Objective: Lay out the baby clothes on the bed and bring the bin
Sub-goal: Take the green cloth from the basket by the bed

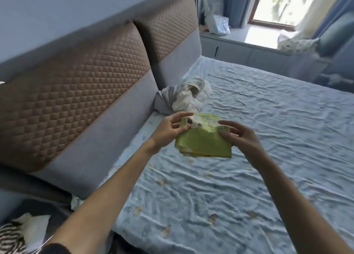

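Rumpled blue sheets cover the bed (268, 119), with a quilted headboard (76, 77) to the left. Above the sheet, both hands hold a folded green garment (203, 140) — the left hand (168, 129) pinches its left edge by the football print, the right hand (239, 137) grips the right edge, fingers loosely curled. Behind it, a grey-white bundle (182, 96) lies against the headboard.

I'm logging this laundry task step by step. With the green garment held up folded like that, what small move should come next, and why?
Probably pull both hands apart to open it. The left hand and right hand pinch opposite edges of the green garment, which is folded and held above the bed sheet, not laid out.
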Motion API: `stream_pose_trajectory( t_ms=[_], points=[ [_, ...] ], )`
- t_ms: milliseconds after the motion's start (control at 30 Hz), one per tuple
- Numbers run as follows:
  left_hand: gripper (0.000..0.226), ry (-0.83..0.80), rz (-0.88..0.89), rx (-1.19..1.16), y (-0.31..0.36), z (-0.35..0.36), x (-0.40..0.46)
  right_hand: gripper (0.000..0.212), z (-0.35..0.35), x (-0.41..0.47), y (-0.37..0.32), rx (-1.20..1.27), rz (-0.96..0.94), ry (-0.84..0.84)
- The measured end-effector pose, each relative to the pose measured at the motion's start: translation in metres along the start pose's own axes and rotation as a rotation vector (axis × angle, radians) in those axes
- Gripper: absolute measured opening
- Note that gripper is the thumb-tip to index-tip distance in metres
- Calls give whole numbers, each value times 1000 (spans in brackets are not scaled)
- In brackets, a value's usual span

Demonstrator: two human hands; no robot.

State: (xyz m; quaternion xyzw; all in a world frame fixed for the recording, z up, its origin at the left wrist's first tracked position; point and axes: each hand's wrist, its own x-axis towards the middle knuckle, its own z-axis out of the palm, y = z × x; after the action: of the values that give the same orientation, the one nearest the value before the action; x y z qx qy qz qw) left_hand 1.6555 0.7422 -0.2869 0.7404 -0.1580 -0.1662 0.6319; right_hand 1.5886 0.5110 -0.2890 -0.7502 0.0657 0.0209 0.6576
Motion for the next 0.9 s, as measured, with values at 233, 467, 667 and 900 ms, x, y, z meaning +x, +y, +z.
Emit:
stream_pose_trajectory(
  t_ms=[233,467,667,900],
  points=[
    [38,-222,-186,0,-137,41,65,36,-4,27,145,86,224,151],
    [37,-283,-330,32,-329,88,86,38,4,42,335,16,327,152],
    [42,-365,-490,143,-480,109,45,36,37,9,493,-18,467,142],
    [43,-333,-506,132,-551,110,25,31,72,-7,570,-13,541,223]
  ],
)
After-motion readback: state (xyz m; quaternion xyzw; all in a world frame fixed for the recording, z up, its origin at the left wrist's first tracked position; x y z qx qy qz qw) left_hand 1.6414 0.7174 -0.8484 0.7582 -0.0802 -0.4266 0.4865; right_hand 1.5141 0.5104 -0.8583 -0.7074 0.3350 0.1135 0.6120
